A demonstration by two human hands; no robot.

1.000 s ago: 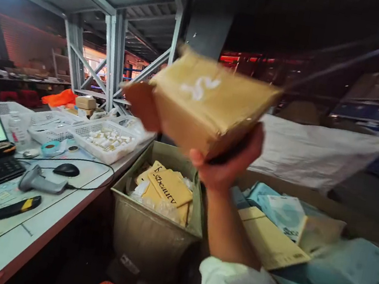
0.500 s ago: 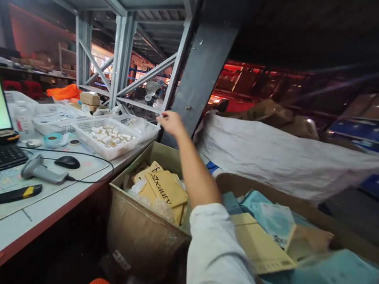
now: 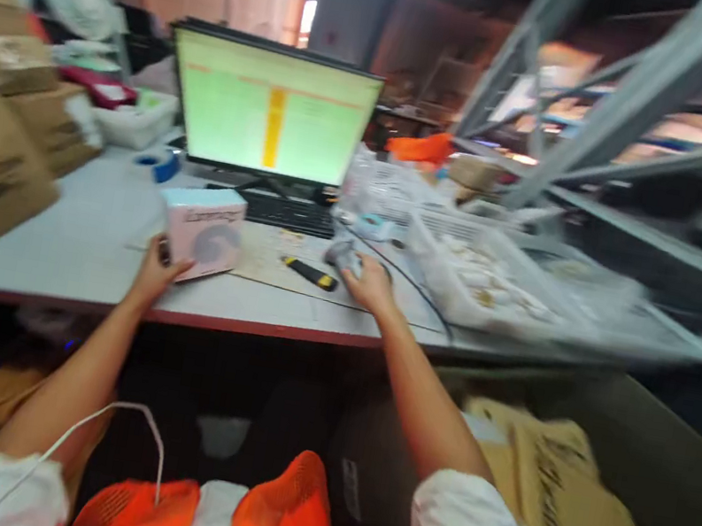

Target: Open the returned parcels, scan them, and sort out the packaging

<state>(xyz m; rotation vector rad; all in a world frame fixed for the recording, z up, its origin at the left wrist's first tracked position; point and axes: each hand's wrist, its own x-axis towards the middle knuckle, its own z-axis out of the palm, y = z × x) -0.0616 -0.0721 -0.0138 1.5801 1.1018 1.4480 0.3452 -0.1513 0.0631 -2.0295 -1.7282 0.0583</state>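
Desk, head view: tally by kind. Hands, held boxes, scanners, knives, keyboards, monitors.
Hands: 2 (left hand, right hand)
Held box: 1
Scanner: 1
Knife: 1
Keyboard: 1
Monitor: 1
Total: 7

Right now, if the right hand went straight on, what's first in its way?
The scanner. The right hand looks to be at it, though blur hides the exact contact. Beyond it, probably the keyboard.
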